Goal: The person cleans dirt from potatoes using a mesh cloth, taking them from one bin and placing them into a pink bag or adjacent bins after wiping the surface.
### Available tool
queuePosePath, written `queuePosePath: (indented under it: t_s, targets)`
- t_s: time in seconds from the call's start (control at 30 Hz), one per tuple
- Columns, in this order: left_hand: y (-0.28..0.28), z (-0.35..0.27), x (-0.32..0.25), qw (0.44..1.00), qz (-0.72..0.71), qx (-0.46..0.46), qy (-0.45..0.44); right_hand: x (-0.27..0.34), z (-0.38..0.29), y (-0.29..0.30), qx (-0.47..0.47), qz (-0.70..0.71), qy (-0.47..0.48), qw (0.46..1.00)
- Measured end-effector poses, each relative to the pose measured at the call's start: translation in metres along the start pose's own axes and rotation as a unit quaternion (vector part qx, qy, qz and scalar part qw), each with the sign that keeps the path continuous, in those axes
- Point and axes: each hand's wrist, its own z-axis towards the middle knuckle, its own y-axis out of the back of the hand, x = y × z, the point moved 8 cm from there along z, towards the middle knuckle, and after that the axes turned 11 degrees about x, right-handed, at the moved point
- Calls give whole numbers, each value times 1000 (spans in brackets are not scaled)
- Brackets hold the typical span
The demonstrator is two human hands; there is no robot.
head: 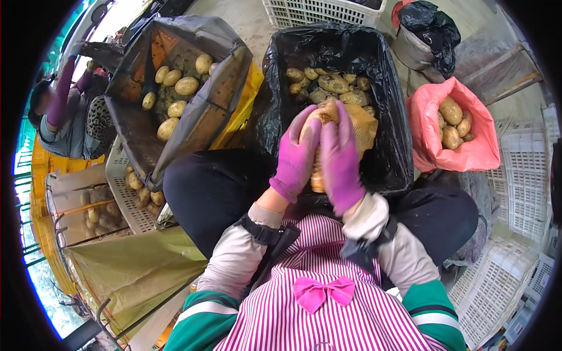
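Note:
My left hand [295,158] and my right hand [342,164], both in purple knit gloves, press together from either side around a tan ribbed cloth [362,127]. Brown dirt stains its top between my fingers. Whether a potato sits inside the cloth is hidden by my palms. Both hands are over the near part of a crate lined with a black plastic bag [397,118]. Soil-smeared potatoes [333,83] lie in its far half, just beyond my fingertips.
Left stands a grey-lined container [193,131] with several potatoes; a pink bag [476,151] of potatoes is at right. A white crate [120,193] holds more potatoes. White crates [524,175] line the right side. Another person [70,114] sits at far left.

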Motion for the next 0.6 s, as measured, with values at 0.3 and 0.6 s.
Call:
queuePosePath:
  t_s: [0.3, 0.6]
  targets:
    - [-27, -10, -14, 981, 146, 129, 3, -93, 56, 24, 211, 71, -60, 973]
    - [-29, -24, -6, 924, -274, 225, 142, -49, 44, 27, 222, -35, -25, 974]
